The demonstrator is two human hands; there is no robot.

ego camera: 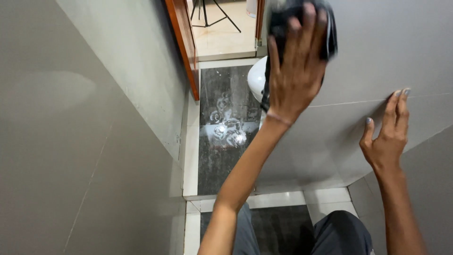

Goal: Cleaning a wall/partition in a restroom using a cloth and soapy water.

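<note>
Looking down a narrow tiled bathroom from head height, with both arms up against the grey wall tiles (387,52) on the right side. The left hand (296,71) reaches across and far up, fingers spread over a dark cloth (330,33) that it presses flat against the wall. It's bunched under the palm and fingertips, so the grip is more of a flat press than a pinch, though the cloth is clearly held. A thin band sits on that wrist.

The right hand (386,134) is lower and nearer, just under a horizontal grout line, holding nothing: fingers loosely spread, fingertips touching the tile, thumb out to the left. Nails look painted a pale grey-blue.

Down below, the dark floor (222,160) has soapy white swirls and a wet shine in the middle. The rounded edge of a white toilet (257,78) pokes out just behind the left wrist. Further off on the left there's a wooden door frame (186,42), and beyond it a lighter floor with black tripod legs (214,14). Near the bottom edge you can see the person's knees in dark grey trousers (339,233).
</note>
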